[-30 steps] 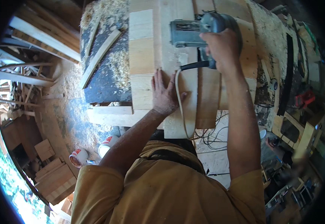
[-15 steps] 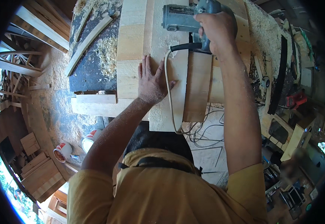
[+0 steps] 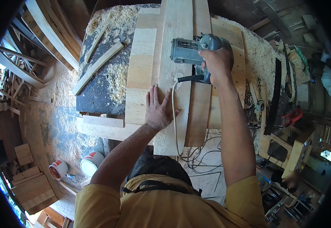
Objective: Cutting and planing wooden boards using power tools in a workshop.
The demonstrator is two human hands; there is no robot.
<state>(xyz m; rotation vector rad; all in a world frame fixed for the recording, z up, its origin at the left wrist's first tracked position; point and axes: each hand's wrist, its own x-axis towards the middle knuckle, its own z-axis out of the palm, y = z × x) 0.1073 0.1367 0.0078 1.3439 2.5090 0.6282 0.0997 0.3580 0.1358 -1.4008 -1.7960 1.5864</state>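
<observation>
My right hand (image 3: 216, 64) is closed round the handle of a grey power saw (image 3: 186, 49), which rests on a long pale board (image 3: 177, 26) lying among other boards (image 3: 140, 64). My left hand (image 3: 157, 110) lies flat below and left of the saw on the boards, fingers apart, holding nothing, with the thumb toward the cord. A pale cord (image 3: 175, 125) runs from the saw's black sleeve down past that hand and over the board's near end into dark loops below.
Loose strips (image 3: 97, 68) and shavings (image 3: 116, 81) lie on the dark bench (image 3: 87, 102). Stacked timber (image 3: 47, 22) stands at left, two buckets (image 3: 91, 163) below it. A red tool (image 3: 291, 117) and wooden frame (image 3: 270, 148) are at right. A person in white (image 3: 330, 78) is at the far right.
The whole view has shifted, so bench, saw and hands appear lower than half a second ago. My grips look unchanged. The person in white now shows at the right edge.
</observation>
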